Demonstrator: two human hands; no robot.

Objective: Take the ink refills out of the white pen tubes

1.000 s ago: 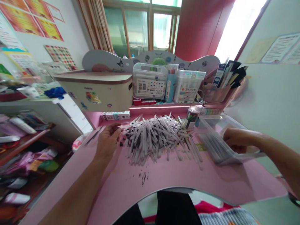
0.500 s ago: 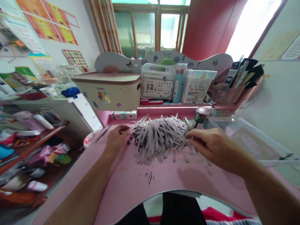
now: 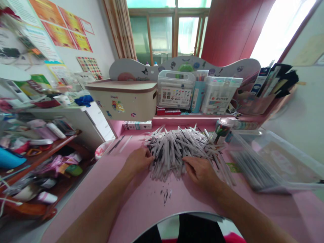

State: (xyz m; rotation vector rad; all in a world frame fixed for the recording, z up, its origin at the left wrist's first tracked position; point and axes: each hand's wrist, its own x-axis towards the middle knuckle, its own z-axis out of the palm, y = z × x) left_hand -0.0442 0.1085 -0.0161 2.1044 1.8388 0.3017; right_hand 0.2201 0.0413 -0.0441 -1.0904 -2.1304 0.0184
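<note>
A heap of thin whitish tubes (image 3: pixel 168 150), many with black inside, looks like pen refills and lies on the pink desk (image 3: pixel 141 199). At its left edge, my left hand (image 3: pixel 138 161) has bent, closed fingers touching the tubes; what they grip is hidden. My right hand (image 3: pixel 199 169) pinches at the front right of the heap, thumb and forefinger together among the tubes. I cannot make out a single tube in either hand. Off to the left lie a dark stick (image 3: pixel 115 145) and a white tube (image 3: pixel 126 144), apart from the heap.
Small black bits (image 3: pixel 165 195) lie before the heap. A clear plastic bin (image 3: pixel 275 158) stands at right, with greyish sticks showing through its near left side. A jar of pens (image 3: pixel 222 130) stands behind the heap. A lidded box (image 3: pixel 124 101) and marker cases (image 3: pixel 176 92) line the shelf.
My right hand has moved left, from the heap's right side to its front. My left hand has come right and nearer. The white tube at left now shows.
</note>
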